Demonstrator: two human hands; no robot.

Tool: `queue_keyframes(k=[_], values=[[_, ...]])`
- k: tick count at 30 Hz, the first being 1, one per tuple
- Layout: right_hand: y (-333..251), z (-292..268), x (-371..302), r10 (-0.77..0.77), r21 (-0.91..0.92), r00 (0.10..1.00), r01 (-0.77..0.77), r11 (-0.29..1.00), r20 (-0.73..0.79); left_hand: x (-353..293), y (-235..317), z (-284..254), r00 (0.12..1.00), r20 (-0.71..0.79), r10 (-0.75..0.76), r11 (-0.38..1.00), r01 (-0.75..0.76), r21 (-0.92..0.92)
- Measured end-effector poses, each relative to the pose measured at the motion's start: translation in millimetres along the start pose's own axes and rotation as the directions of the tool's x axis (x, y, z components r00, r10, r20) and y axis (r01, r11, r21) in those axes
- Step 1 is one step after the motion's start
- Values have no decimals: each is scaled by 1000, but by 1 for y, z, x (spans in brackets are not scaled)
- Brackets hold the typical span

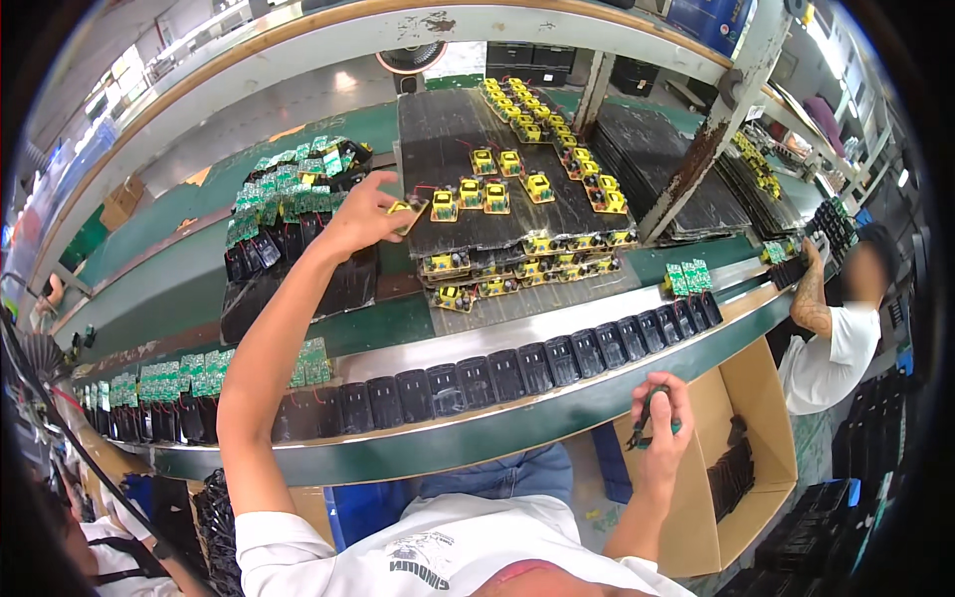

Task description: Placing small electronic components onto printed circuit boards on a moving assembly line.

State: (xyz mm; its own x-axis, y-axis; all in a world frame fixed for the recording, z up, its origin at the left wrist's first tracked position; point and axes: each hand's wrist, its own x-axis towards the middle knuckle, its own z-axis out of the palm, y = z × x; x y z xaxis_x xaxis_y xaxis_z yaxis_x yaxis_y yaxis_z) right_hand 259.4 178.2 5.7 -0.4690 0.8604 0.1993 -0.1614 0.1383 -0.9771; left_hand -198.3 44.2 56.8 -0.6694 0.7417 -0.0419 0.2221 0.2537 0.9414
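Two hands are occupied: the left hand [364, 215] pinches a yellow-topped circuit board [407, 215] between curled fingers at the left edge of the black sheets [443, 124]; the right hand [668, 423] wraps a green-handled tool [644, 426] (apparently kept handy). Other boards [494, 198] sit spaced, probably for easy picking; black casings [504, 374] line the tabletop [547, 325], likely for reach.

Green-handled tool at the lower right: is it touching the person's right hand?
Touching. The head view shows the right hand with its fingers curled around the green-handled tool, whose tip pokes out on the hand's left side.
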Motion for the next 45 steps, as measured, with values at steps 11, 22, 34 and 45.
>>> queue_keyframes(k=[11,22,34,45], values=[[-27,107,25,-322,-89,833,400,912,450,-154,32,74,899,38,435,886,-436,156],[-20,138,23,-349,7,689,447,894,636,-204,33,97,932,252,260,927,-314,204],[14,157,12,-72,429,759,-284,858,647,-225,15,89,949,-12,316,926,-311,-212],[0,211,-4,-134,429,785,-179,885,604,-248,-4,25,987,-66,143,987,-148,-68]])
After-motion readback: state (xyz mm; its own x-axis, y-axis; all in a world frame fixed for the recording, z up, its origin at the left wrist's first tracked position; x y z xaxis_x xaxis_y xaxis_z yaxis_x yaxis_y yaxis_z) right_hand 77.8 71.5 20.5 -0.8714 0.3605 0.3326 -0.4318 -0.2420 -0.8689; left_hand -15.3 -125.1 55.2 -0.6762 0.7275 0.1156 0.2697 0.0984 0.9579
